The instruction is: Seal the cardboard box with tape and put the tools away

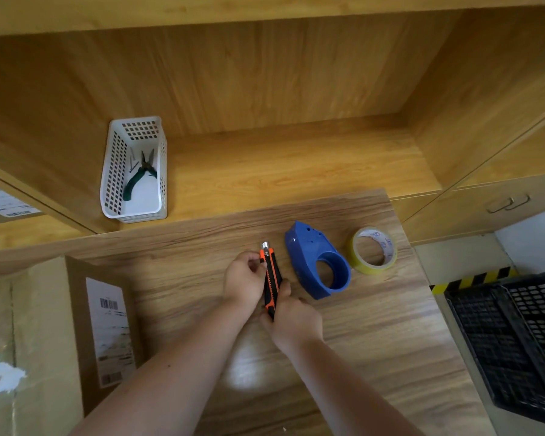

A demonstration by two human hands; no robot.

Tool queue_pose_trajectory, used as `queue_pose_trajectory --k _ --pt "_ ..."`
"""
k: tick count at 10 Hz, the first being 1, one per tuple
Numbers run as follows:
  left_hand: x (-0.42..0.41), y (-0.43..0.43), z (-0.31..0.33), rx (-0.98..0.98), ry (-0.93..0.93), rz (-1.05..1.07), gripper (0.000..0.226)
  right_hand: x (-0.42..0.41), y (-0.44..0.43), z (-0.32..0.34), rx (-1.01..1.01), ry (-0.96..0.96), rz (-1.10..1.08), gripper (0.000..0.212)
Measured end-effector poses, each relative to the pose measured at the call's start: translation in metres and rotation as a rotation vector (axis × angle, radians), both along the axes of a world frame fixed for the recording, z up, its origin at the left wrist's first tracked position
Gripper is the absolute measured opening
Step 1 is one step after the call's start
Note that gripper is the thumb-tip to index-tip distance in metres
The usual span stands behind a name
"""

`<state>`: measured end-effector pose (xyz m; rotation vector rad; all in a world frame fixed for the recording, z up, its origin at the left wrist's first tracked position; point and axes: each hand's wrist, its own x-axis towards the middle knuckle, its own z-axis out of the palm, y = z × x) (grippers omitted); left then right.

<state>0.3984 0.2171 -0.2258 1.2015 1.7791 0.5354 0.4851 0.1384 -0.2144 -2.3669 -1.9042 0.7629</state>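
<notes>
Wood-grain table [375, 357] | your right hand [296, 319] grips utility knife [271, 278], left hand [244, 278] pinches its slider (likely retracting blade) | taped cardboard box [29, 341] far left | white basket [136, 171] awaits tools

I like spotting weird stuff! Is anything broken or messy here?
Mostly tidy. One odd spot: the cardboard box at the lower left has a torn white patch on its top, as if the surface peeled off. Also, the tape roll lies beside the blue dispenser, not loaded in it.
</notes>
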Motion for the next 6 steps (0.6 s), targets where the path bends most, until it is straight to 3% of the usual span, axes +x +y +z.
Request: queue_pose_trajectory --k 1,3,4,6 --pt "-0.001 -0.001 0.003 -0.008 -0.003 0.003 0.018 0.000 0.000 -0.002 -0.014 -0.087 0.066 0.071" --pt "-0.010 -0.007 0.011 -0.036 -0.053 0.012 0.021 0.004 0.002 0.015 0.007 0.016 -0.035 0.059" --pt "-0.024 -0.009 0.023 -0.033 -0.083 0.034 0.023 0.009 0.007 0.031 0.101 0.250 -0.094 0.042" --pt "-0.046 -0.019 0.047 -0.010 -0.122 0.028 0.025 0.007 0.013 0.058 0.136 0.580 -0.127 0.046"
